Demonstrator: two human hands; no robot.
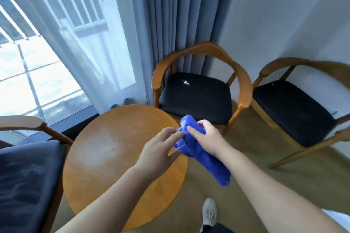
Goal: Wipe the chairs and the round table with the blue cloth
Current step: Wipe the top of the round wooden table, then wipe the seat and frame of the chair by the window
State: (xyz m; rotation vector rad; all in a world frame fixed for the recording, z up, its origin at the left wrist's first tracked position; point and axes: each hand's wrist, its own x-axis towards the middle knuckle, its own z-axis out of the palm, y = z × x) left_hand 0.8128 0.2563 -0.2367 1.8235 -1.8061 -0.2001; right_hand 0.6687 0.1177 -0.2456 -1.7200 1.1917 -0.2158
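1. Armchair of curved wood with a dark padded seat, the left chair [28, 166], stands at my far left, just beside the table.
2. Behind it a sheer white curtain [79, 47] hangs over a bright window.
3. Next comes the round orange-brown wooden table [106, 157], under my left forearm; its top has a pale, dull patch in the middle.
4. My left hand [161, 149] hovers over the table's right edge, fingers loosely stretched out, tips touching one end of the cloth without curling round it.
5. The bunched bright blue cloth [200, 153] is up in the air between my hands, above the table's right rim and the floor, its loose end drooping under my right wrist.
6. My right hand [208, 138] is wrapped round the blue cloth from above, fingers curled on it.
7. A grey laced shoe [209, 212] shows on the carpet below.
8. Beyond the cloth stands the middle chair [195, 98], same wood, black seat, in front of a pleated grey-blue drape [180, 15]; white specks [185, 82] lie on its seat.
9. The right chair [295, 111], matching it, stands by the white wall.
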